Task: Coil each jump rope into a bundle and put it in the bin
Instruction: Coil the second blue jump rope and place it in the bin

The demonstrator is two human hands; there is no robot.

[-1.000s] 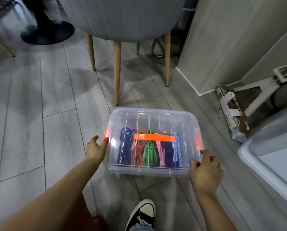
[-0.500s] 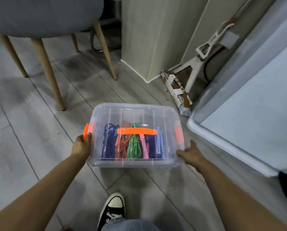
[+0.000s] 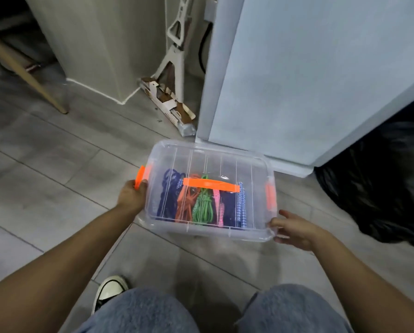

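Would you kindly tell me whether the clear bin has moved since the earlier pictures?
Yes. The clear bin has shifted rightward toward the white cabinet, now near its base.

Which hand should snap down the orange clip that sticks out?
Probably left: the left hand holds the bin right below that orange clip; the right hand is at the opposite end.
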